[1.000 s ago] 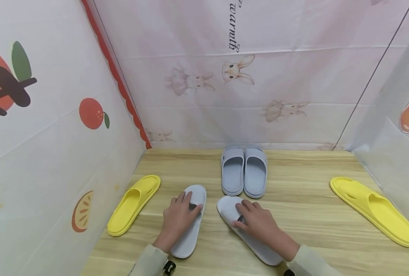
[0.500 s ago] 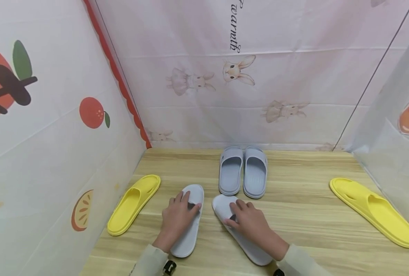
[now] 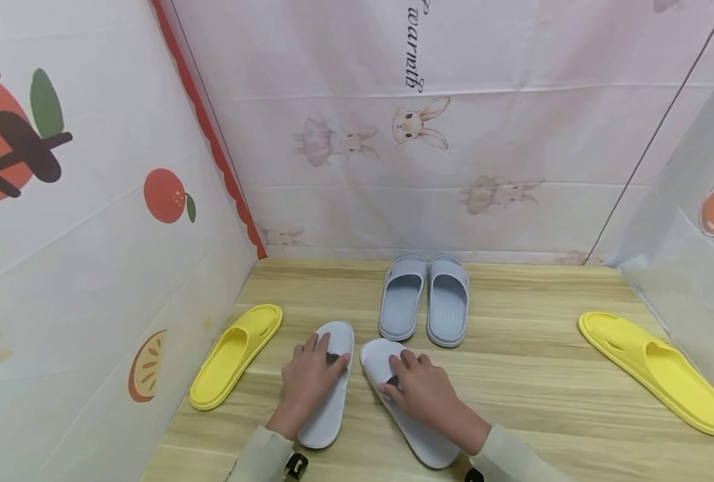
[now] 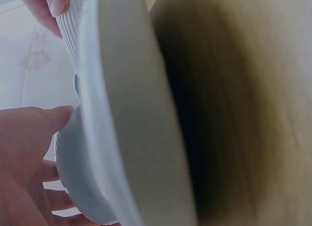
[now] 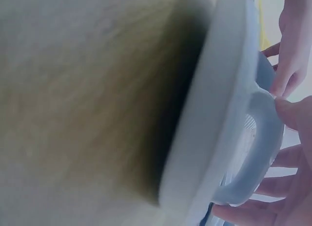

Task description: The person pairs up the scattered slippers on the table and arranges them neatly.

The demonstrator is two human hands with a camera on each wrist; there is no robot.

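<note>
Two pale grey slippers lie flat on the wooden floor, toes pointing away from me. My left hand point(image 3: 310, 375) grips the strap of the left slipper point(image 3: 325, 425), thumb on its right edge and fingers across the top. Over the right slipper point(image 3: 381, 351), which is angled with its toe to the left, my right hand point(image 3: 423, 391) holds the strap in the same way. The right wrist view shows that slipper's strap point(image 5: 265, 143) between thumb and fingers. Each palm hides part of the slipper beneath it.
Against the back wall stands a bluish-grey slipper pair, its left one point(image 3: 402, 304) slightly tilted beside its right one point(image 3: 449, 304). One yellow slipper point(image 3: 230, 361) lies near the left wall, another yellow slipper point(image 3: 676, 378) near the right. Printed cloth point(image 3: 345, 214) covers the walls.
The right hand has slid its pale slipper left, closer to the other. The left slipper has shifted slightly left. The left bluish-grey slipper's heel has swung a little left, widening the gap.
</note>
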